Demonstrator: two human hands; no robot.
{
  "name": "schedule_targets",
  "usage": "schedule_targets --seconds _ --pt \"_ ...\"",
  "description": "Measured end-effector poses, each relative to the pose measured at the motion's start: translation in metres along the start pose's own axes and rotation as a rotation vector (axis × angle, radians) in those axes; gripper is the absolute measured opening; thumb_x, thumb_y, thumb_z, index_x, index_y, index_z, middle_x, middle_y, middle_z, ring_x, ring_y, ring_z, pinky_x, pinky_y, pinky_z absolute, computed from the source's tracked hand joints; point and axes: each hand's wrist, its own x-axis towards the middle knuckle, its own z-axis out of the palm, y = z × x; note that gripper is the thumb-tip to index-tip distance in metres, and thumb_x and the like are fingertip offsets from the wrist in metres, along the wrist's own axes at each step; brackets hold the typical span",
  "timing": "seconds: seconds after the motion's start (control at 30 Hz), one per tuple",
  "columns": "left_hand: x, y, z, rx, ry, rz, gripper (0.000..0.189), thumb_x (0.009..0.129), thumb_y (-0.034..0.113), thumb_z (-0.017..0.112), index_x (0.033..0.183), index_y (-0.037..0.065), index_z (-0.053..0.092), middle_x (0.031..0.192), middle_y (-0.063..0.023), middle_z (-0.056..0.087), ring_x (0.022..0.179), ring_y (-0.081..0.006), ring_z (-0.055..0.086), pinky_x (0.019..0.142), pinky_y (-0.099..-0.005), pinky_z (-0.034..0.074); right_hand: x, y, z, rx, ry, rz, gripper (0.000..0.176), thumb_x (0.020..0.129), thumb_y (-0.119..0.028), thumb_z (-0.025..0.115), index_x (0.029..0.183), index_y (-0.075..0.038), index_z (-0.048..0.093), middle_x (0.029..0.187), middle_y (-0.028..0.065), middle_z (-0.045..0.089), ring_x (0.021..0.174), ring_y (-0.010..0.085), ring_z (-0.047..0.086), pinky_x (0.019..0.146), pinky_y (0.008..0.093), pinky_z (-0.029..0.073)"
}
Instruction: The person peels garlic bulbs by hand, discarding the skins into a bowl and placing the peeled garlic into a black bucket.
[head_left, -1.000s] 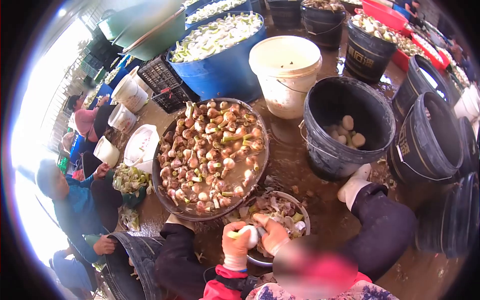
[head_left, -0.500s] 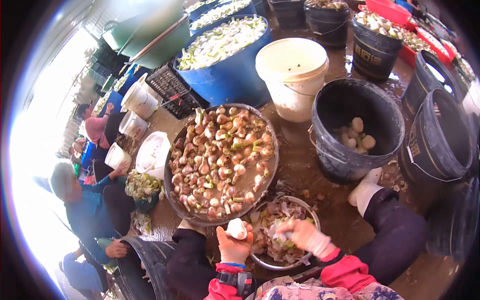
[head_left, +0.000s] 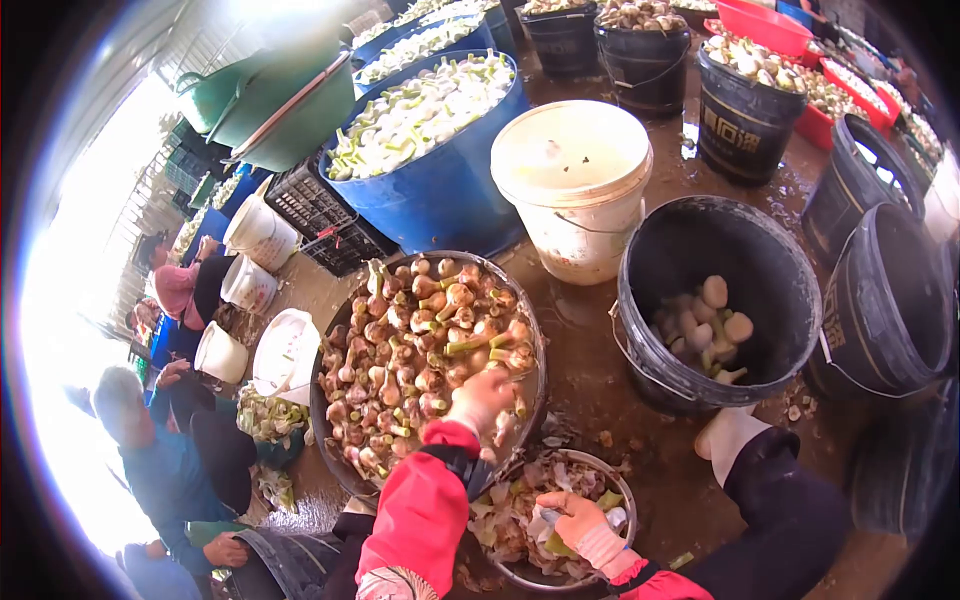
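Note:
My left hand, in a pale glove with a red sleeve, reaches down among the unpeeled bulbs in a wide dark pan; its fingers are hidden among them. My right hand hovers over a small metal bowl of peelings and is closed on what looks like a small knife. To the right, a black bucket holds several peeled white bulbs.
A white bucket and a blue tub of cut greens stand behind the pan. More black buckets crowd the right. Other people squat at the left beside small white pails. My white boot rests on the wet floor.
My left hand held a peeled white bulb near my lap; now it is stretched forward into the pan without that bulb. My right hand stayed over the peelings bowl.

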Motion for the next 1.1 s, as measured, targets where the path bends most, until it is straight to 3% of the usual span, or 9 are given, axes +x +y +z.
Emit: schedule_targets --seconds 0.2,0.37,0.47,0.6,0.67,0.7,0.73,1.03,1.1 --pt "-0.023 -0.039 0.034 -0.013 -0.292 -0.108 0.054 0.066 0.024 0.072 0.113 0.002 0.058 0.097 -0.0168 0.066 0.091 -0.0280 0.064 0.084 -0.0348 0.049 0.007 -0.001 -0.001 -0.041 0.000 0.083 0.035 0.079 -0.006 0.051 0.112 -0.010 0.065 0.093 0.0093 0.069 0.084 0.0145 0.064 0.075 0.0256 0.049" --pt "-0.103 -0.009 0.012 -1.122 0.044 -0.290 0.023 0.079 0.014 0.063 0.090 0.003 0.047 0.070 -0.0068 0.054 0.059 -0.0176 0.059 0.054 -0.0338 0.052 -0.001 -0.035 0.001 0.185 0.086 0.042 0.034 0.080 0.001 0.055 0.112 -0.003 0.062 0.104 0.0085 0.067 0.094 0.0156 0.063 0.085 0.0263 0.047" --pt "-0.160 0.011 0.031 -1.523 0.141 -0.397 0.027 0.088 0.021 0.057 0.106 0.003 0.049 0.083 -0.0064 0.057 0.070 -0.0183 0.058 0.063 -0.0382 0.053 -0.008 -0.043 0.010 0.263 0.131 -0.199 0.041 0.081 0.007 0.050 0.118 -0.006 0.061 0.106 0.0057 0.066 0.088 0.0123 0.062 0.078 0.0234 0.048" --pt "-0.218 0.034 0.057 -1.800 0.093 -0.375 0.049 0.091 0.019 0.054 0.135 0.004 0.037 0.104 -0.0097 0.057 0.097 -0.0234 0.057 0.085 -0.0409 0.049 -0.022 -0.040 0.014 0.381 0.126 -0.064 0.047 0.080 0.010 0.048 0.123 -0.008 0.059 0.106 0.0035 0.066 0.082 0.0074 0.059 0.069 0.0190 0.046" --pt "-0.234 0.041 0.065 -1.578 0.082 -0.303 0.053 0.089 0.017 0.059 0.136 0.004 0.036 0.109 -0.0108 0.056 0.102 -0.0217 0.054 0.086 -0.0395 0.048 -0.026 -0.040 0.015 0.538 0.157 -0.024 0.050 0.081 0.011 0.049 0.125 -0.010 0.058 0.106 0.0021 0.066 0.079 0.0046 0.056 0.063 0.0167 0.043" --pt "-0.243 0.046 0.068 -1.328 0.180 -0.255 0.055 0.087 0.012 0.062 0.135 0.000 0.037 0.108 -0.0086 0.056 0.102 -0.0185 0.054 0.088 -0.0334 0.047 -0.026 -0.036 0.011 0.556 0.103 0.038 0.047 0.084 0.008 0.057 0.130 0.000 0.049 0.119 0.0071 0.060 0.106 0.0135 0.058 0.091 0.0236 0.045" --pt "-0.250 0.044 0.064 -0.803 0.214 -0.105 0.055 0.086 0.012 0.064 0.133 -0.003 0.040 0.107 -0.0058 0.055 0.101 -0.0160 0.054 0.088 -0.0288 0.045 -0.028 -0.038 0.009 0.556 0.100 0.030 0.047 0.084 0.008 0.057 0.130 0.000 0.049 0.119 0.0071 0.060 0.106 0.0135 0.058 0.091 0.0236 0.045" --pt "-0.267 0.041 0.065 -0.201 0.389 0.233 0.045 0.071 0.012 0.078 0.111 0.005 0.060 0.102 -0.0074 0.061 0.093 -0.0237 0.059 0.080 -0.0329 0.049 -0.039 -0.039 0.010 0.478 0.026 -0.098 0.044 0.082 0.013 0.054 0.124 0.000 0.053 0.110 0.0054 0.062 0.100 0.0125 0.059 0.085 0.0246 0.046" --pt "-0.269 0.038 0.065 -0.641 0.218 -0.023 0.043 0.075 0.014 0.076 0.114 0.009 0.059 0.104 -0.0087 0.061 0.091 -0.0261 0.059 0.080 -0.0329 0.049 -0.033 -0.023 0.012 0.341 0.062 -0.164 0.043 0.081 0.013 0.053 0.121 -0.001 0.055 0.107 0.0056 0.062 0.098 0.0123 0.058 0.085 0.0243 0.046"
